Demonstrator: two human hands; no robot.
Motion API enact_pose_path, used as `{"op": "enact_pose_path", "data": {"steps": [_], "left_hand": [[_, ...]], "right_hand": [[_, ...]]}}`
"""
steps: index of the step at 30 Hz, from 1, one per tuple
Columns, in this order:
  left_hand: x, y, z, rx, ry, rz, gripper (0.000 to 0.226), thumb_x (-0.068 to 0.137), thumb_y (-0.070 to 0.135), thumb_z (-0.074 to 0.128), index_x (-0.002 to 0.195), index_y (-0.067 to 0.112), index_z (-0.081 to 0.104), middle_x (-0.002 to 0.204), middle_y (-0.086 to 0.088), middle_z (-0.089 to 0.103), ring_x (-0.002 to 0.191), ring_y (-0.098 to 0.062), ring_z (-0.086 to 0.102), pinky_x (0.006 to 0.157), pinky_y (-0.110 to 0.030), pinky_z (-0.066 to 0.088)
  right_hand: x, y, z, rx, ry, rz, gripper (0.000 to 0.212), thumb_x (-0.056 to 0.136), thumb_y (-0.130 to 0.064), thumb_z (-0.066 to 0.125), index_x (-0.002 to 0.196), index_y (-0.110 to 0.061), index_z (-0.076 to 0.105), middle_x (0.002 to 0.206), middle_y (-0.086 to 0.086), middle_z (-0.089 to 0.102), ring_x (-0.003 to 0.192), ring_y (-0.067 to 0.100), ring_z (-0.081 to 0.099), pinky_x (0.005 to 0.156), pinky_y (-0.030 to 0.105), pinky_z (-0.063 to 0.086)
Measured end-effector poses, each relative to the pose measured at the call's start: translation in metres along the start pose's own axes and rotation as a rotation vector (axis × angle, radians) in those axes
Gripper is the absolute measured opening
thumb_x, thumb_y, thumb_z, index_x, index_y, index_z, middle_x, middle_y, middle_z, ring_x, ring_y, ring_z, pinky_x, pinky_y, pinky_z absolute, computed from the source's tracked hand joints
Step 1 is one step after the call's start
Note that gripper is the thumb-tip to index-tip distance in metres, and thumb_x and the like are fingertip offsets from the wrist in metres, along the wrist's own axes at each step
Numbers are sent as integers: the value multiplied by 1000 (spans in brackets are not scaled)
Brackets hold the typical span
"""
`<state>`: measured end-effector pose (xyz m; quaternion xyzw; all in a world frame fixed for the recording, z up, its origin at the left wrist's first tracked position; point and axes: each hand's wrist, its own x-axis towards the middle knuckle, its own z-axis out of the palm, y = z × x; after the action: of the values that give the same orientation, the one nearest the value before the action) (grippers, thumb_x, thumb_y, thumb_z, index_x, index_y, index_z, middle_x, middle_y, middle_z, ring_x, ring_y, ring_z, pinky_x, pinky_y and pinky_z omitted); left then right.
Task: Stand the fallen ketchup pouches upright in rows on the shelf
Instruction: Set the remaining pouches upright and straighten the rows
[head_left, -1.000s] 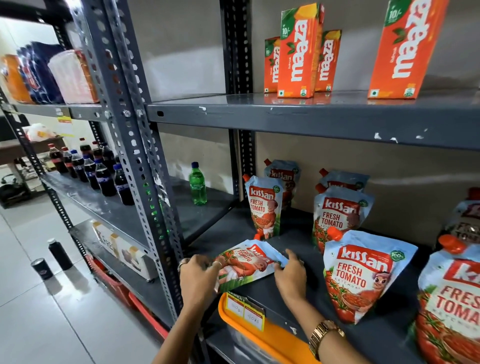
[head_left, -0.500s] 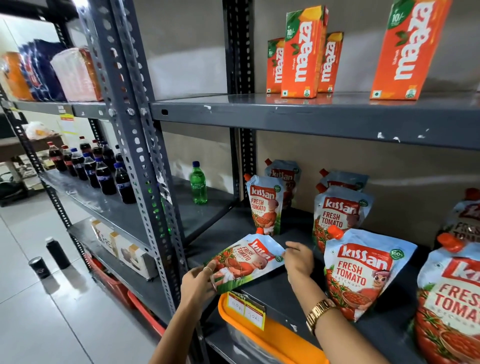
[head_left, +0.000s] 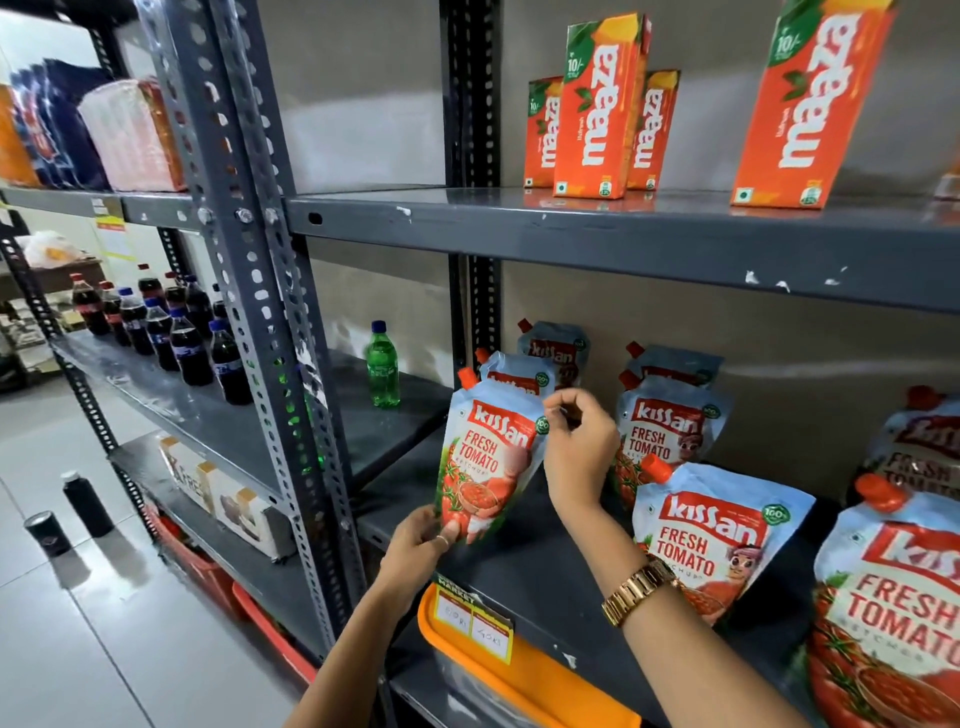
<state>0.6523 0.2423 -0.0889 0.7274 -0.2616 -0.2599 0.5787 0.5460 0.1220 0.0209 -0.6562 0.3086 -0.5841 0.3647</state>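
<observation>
Two hands on one pouch. Left hand (head_left: 423, 540) pinches the bottom edge of the pale-blue and red foil ketchup pouch with the orange corner spout (head_left: 488, 457), thumb in front, fingers behind. Right hand (head_left: 576, 447) holds its upper right edge between thumb and fingertips (head_left: 558, 410). Pouch sits at centre frame, nearly upright, top leaning slightly back; whether its base touches the dark grey metal shelf (head_left: 540, 577) I cannot tell, as the left hand covers it.

Step in hand, as I judge it: seating this pouch at the front of the left-hand row, just in front of two standing pouches of the same kind (head_left: 519, 376).

- Spread the bottom gusset flat on the shelf before letting go.
- Release the top hand first, keep the lower hand steadying, and watch for a lean.
- Keep the label facing out, in line with the neighbouring row (head_left: 670, 431) to the right.

Risk: a soft pouch may slump forward off the shelf lip, where a yellow price tag (head_left: 472, 621) hangs.
</observation>
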Motion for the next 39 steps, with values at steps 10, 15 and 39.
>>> {"op": "enact_pose_path", "data": {"steps": [10, 15, 39], "left_hand": [[29, -17, 31, 786, -41, 46, 51, 87, 50, 50, 130, 23, 49, 155, 10, 25, 147, -28, -7, 104, -69, -18], [27, -20, 26, 706, -19, 65, 63, 84, 46, 57, 140, 26, 37, 153, 6, 33, 148, -17, 5, 109, -61, -18], [40, -9, 25, 0, 60, 104, 34, 91, 0, 50, 125, 0, 57, 122, -13, 63, 105, -14, 56, 64, 1, 49]], "right_hand": [[-11, 28, -5, -207, -50, -184, 14, 84, 1, 55, 92, -7, 63, 99, 10, 66, 94, 22, 58, 70, 2, 30], [-21, 30, -2, -118, -89, -121, 30, 89, -11, 51, 119, -9, 50, 121, 11, 55, 109, 11, 48, 82, 4, 36], [-92, 98, 4, -175, -390, 294, 52, 89, -17, 54, 136, -13, 33, 134, 13, 50, 122, 25, 48, 90, 27, 42]]}}
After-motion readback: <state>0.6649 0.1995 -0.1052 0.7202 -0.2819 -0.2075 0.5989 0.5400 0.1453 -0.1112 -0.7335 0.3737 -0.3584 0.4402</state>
